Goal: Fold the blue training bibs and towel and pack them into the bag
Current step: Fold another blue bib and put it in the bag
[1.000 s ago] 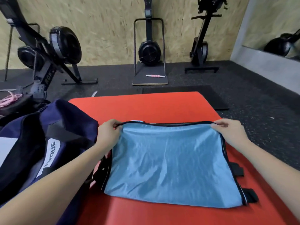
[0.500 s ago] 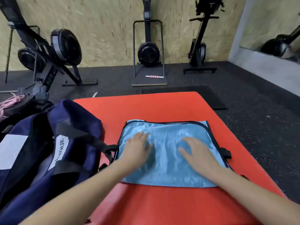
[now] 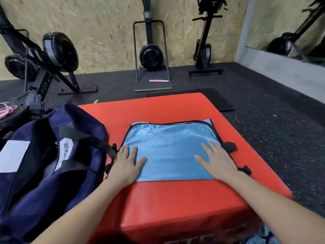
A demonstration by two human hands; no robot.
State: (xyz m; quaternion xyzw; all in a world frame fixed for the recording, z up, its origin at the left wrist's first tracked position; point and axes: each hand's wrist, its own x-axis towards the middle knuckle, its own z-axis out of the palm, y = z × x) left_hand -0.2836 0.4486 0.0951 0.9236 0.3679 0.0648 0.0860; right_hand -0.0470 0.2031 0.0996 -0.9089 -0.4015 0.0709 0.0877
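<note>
A light blue training bib (image 3: pixel 168 148) with black trim lies folded flat on the red padded box (image 3: pixel 175 199). My left hand (image 3: pixel 126 164) presses flat on its near left corner, fingers straight. My right hand (image 3: pixel 218 161) presses flat on its near right part, fingers spread. Black strap tabs (image 3: pixel 229 147) stick out from the bib's right edge. The navy duffel bag (image 3: pixel 52 155) stands open at the left, touching the box. A bit of blue cloth (image 3: pixel 263 236) shows at the bottom right edge.
Black rubber floor (image 3: pixel 263 120) surrounds the box. Rowing machines (image 3: pixel 44 55) stand at the back left, a ski trainer (image 3: pixel 151 55) and another machine (image 3: pixel 204 48) against the wooden wall. A dark mat (image 3: pixel 211 97) lies behind the box. Pink rope (image 3: pixel 7 110) is at far left.
A second ago both hands gripped the bib's far edge and laid it down folded. Then they pressed its middle and slid apart toward its left and right sides.
</note>
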